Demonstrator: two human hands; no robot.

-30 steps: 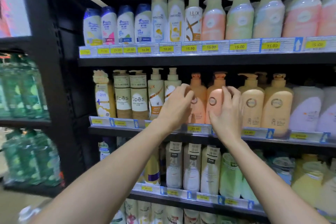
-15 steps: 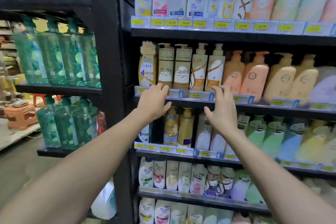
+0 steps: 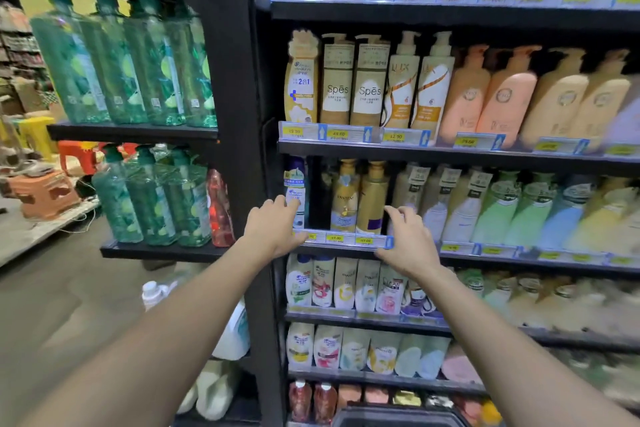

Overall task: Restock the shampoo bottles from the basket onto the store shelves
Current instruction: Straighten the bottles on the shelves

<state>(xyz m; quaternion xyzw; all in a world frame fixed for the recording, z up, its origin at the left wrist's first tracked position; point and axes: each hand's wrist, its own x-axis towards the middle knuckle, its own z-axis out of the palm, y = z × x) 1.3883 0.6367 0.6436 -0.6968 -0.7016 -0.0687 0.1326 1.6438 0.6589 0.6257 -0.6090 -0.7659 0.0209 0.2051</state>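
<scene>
In the head view, both bare arms reach forward to the third shelf (image 3: 346,251) of a black store rack. The left hand (image 3: 273,230) is spread, fingers loosely extended and empty, its fingertips at the shelf's front edge near the left end, just in front of a white-and-blue bottle (image 3: 295,191). The right hand (image 3: 407,243) is likewise open and holds nothing, its palm over the price strip (image 3: 349,239) and its fingers near the base of a pale bottle further right. Between the two hands stand two gold Pantene bottles (image 3: 360,198), upright at the shelf's front edge. On the shelf above, two Spes bottles (image 3: 353,80) and two Lux pump bottles (image 3: 419,80) stand in a row toward the left end, with peach pump bottles (image 3: 491,94) to their right. At the bottom edge of the frame a dark basket rim (image 3: 398,418) shows; its contents cannot be seen. Green bottles (image 3: 121,59) fill the neighbouring rack on the left.
</scene>
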